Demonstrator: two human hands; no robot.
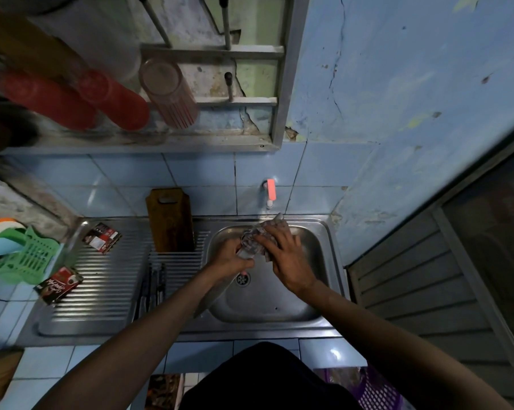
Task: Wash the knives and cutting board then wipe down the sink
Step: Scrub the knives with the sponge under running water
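Note:
Both hands are over the steel sink basin (267, 309). My left hand (229, 260) grips a knife (209, 298) by the handle, and its blade slants down-left across the basin's rim. My right hand (286, 258) holds a crumpled grey patterned cloth (251, 242) against the handle end of the knife, under the tap (270, 193). A dark wooden cutting board (171, 221) leans upright against the tiled wall at the back of the drainboard. Several other knives (152, 288) lie side by side on the ribbed drainboard (107, 291), just left of the basin.
Two dark sachets (101, 238) (59, 285) lie on the drainboard. A green plastic basket (28, 258) sits at the left edge. Red cups (113, 99) and a glass (170, 93) hang on a rack above. A purple basket (374, 392) is on the floor, lower right.

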